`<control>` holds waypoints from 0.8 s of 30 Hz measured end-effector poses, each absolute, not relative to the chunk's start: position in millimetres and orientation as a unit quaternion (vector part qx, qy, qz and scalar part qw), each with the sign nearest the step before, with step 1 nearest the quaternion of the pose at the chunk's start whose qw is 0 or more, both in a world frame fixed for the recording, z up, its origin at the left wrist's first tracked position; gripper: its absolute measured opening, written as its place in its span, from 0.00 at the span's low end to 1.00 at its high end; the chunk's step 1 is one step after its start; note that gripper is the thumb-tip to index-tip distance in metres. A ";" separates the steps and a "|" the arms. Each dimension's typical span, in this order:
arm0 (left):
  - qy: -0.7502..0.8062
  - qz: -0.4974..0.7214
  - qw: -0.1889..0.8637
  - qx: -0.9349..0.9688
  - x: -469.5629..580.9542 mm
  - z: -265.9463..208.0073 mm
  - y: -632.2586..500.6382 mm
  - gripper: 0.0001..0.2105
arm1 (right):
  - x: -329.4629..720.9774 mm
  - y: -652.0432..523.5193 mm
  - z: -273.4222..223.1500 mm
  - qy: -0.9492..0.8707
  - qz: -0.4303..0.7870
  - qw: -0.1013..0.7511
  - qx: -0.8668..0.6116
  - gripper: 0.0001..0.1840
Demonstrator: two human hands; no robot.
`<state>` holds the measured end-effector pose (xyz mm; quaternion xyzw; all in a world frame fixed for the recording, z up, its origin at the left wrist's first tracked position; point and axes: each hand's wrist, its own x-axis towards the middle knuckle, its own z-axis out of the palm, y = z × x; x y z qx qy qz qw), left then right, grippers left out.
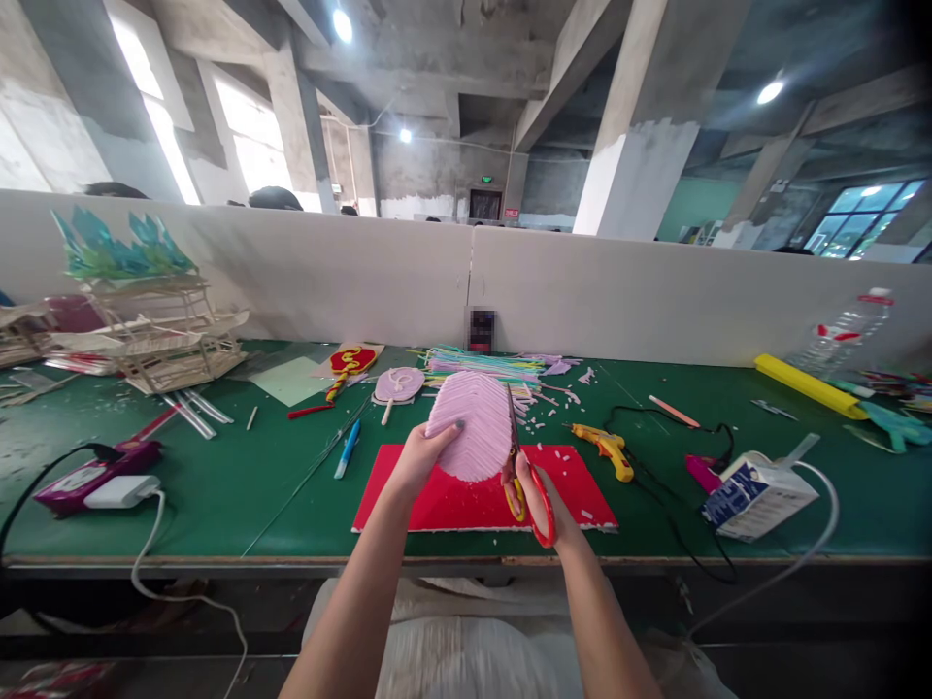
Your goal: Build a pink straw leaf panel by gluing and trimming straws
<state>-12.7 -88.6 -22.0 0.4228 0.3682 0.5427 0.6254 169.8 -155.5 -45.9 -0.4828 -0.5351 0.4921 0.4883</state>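
A rounded pink panel (472,427), ribbed with slanting rows that look like straws, is held up in front of me. My left hand (428,449) grips its left edge, thumb lying on the front face. In my right hand (535,490) is a pair of scissors (543,524) with red and yellow handles. Their blades point upward along the panel's right edge; whether they touch it I cannot tell. Beneath both hands lies a red board (408,500) with small pale scraps on it.
Behind the panel is a pile of pastel straws (481,361). A yellow glue gun (604,449) with a cable lies right, near a milk carton (757,495). To the left are a blue pen (348,449), a lilac disc on a stick (399,385) and a purple power strip (94,476).
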 end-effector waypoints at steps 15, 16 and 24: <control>0.352 0.576 0.644 0.361 -8.7 -16.1 -91.2 0.21 | 169.7 -149.0 -54.1 -0.559 0.489 0.489 -0.457 0.35; 0.354 0.572 0.642 0.368 -8.6 -16.7 -91.0 0.20 | 169.7 -149.2 -53.5 -0.558 0.492 0.487 -0.458 0.35; 0.369 0.550 0.620 0.420 -11.5 -21.1 -91.5 0.20 | 172.2 -153.1 -46.6 -0.559 0.475 0.488 -0.474 0.34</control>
